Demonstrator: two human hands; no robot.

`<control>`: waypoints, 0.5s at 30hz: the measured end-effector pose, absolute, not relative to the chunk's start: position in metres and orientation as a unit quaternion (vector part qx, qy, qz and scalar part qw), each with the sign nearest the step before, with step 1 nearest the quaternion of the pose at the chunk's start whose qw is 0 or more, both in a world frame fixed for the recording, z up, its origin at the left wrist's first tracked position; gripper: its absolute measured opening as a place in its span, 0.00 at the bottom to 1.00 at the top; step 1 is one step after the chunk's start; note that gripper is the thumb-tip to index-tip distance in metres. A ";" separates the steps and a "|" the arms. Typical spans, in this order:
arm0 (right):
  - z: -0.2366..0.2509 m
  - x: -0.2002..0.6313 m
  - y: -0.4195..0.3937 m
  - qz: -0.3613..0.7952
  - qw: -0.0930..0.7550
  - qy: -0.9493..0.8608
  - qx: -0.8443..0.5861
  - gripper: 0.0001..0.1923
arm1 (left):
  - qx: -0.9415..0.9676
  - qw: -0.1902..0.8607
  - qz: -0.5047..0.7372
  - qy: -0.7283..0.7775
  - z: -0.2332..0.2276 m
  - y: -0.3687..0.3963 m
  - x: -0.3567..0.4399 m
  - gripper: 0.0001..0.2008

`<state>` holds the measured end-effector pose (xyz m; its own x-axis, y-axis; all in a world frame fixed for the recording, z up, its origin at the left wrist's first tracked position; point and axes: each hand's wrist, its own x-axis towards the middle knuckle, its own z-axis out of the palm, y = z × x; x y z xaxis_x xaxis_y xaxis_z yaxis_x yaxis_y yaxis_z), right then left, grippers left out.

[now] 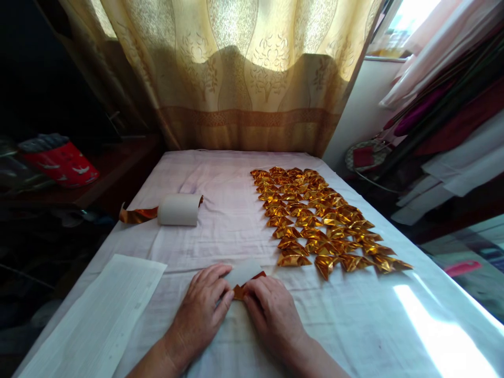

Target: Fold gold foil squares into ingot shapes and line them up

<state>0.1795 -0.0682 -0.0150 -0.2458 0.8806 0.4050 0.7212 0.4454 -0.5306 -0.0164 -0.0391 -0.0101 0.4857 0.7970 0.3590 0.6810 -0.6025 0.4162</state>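
My left hand (202, 310) and my right hand (271, 312) lie side by side on the white cloth at the near middle of the table. Between their fingertips they pinch a small piece of foil paper (244, 277), white on one side and gold-orange on the other, partly folded. To the right of it, several folded gold paper pieces (315, 220) lie in neat rows reaching toward the far edge.
A roll of gold foil paper (179, 209) with its white side out lies at the left, a gold strip trailing from it. A white sheet (98, 315) lies at the near left. A patterned curtain (244, 68) hangs behind the cloth-covered table (220, 189). Clutter stands on both sides.
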 end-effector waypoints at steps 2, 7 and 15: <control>-0.015 0.179 -0.068 0.115 0.342 -0.782 -0.509 0.07 | 0.855 0.106 0.268 0.432 -0.010 -0.039 -0.016 0.08; -0.013 0.178 -0.067 0.102 0.355 -0.785 -0.497 0.09 | 0.854 0.107 0.262 0.437 -0.009 -0.038 -0.016 0.08; -0.017 0.177 -0.067 0.102 0.333 -0.787 -0.510 0.08 | 0.849 0.106 0.267 0.443 -0.012 -0.039 -0.016 0.08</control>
<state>0.1774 -0.0670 -0.0165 -0.2580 0.8701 0.4200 0.7346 0.4590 -0.4997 -0.0163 -0.0389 -0.0121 0.4645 0.8092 0.3598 0.6957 -0.5848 0.4171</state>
